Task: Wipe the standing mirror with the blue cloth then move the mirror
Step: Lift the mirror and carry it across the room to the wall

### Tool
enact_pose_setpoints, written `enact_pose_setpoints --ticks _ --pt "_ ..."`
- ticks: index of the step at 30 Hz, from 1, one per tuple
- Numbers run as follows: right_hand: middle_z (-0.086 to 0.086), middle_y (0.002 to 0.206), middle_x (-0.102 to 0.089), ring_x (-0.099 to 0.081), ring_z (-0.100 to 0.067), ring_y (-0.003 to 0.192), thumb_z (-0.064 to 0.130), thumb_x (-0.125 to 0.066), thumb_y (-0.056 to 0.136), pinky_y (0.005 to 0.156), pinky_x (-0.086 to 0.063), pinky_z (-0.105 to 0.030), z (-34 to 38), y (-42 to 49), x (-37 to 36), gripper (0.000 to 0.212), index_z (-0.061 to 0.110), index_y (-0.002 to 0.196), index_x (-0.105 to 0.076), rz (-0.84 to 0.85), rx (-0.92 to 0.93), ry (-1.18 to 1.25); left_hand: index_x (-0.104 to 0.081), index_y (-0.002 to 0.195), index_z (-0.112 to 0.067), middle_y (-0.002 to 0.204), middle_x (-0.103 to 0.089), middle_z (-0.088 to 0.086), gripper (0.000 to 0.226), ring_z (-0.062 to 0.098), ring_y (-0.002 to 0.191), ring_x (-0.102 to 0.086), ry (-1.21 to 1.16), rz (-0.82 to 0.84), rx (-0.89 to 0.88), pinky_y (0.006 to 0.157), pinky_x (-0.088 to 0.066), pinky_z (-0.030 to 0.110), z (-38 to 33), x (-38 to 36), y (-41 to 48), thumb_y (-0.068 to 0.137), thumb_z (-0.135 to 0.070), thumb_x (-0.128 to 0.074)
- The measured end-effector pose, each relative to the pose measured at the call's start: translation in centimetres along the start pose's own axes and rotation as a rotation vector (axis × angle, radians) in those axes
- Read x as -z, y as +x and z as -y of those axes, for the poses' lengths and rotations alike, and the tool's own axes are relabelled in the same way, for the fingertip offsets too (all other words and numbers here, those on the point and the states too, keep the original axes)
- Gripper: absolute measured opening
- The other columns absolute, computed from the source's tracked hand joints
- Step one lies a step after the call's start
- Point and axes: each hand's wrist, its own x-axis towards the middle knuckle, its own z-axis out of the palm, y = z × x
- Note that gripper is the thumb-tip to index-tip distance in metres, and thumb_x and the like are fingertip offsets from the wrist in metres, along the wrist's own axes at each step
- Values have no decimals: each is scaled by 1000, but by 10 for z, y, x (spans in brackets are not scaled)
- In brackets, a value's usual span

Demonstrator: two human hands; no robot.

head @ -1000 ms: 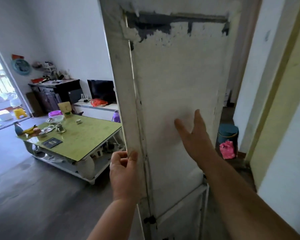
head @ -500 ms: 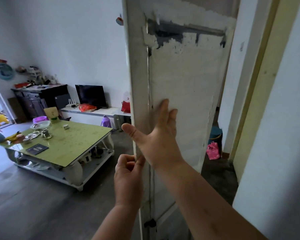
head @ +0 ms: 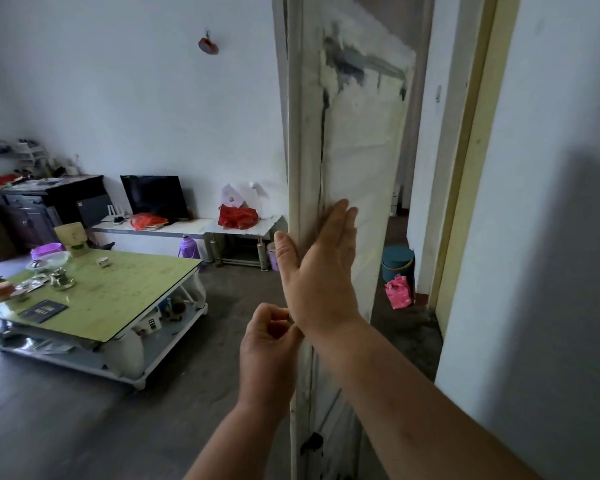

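Standing upright by the doorway, the mirror is pinched at its edge by the left hand and steadied by the flat, straight-fingered right hand; judged rigid, fragile, best gripped by both edges.

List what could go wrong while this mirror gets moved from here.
1. Grip: the left hand only pinches the standing mirror at its edge and the right hand lies flat on its back, so the tall panel could tip or slip.
2. Obstacles: the teal bin and pink bag sit on the floor beyond it; the mirror's foot might catch them.
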Motion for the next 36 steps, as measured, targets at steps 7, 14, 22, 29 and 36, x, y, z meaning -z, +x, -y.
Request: enact_pose_setpoints --ticks 7,14,22,29,36 --pt "-21 160 -6 -6 -31 150 17 -46 99 119 -24 -45 9 -7 -2 67 -3 149 -6 -214 182 -86 -66 85 -16 76 -70 6 20 14 65 -64 -30 81 2 58 -55 24 -10 -2 -14 76 -1 -75" --pt "-24 156 -24 -23 -33 146 7 -46 99 113 -35 -47 9 -9 3 57 -8 147 -20 -343 181 -72 -68 86 -18 79 -72 3 21 15 70 -66 23 82 -16 60 -54 22 -17 -10 -27 77 -1 -74" --pt "-24 154 -29 -29 -32 144 6 -51 98 110 -40 -48 4 -15 9 56 -8 146 -25 -419 191 -88 -66 88 -31 82 -71 -10 31 6 72 -65 83 130 -64 60 -54 17 -18 -13 -36 77 -3 -74" --pt "-25 154 -28 -27 -33 144 1 -53 95 116 -32 -36 -5 -10 18 56 -9 144 -29 -541 222 -129 -60 91 -54 92 -68 -25 44 -3 82 -66 148 326 -109 63 -55 16 -19 -13 -26 80 -13 -73" --pt "-16 154 -33 -36 -24 142 8 -52 97 108 -38 -21 -15 -16 43 59 0 149 -25 -526 206 -147 -59 94 -52 96 -68 -20 39 -2 87 -65 142 458 -160 70 -57 22 -11 -28 -22 76 -23 -78"
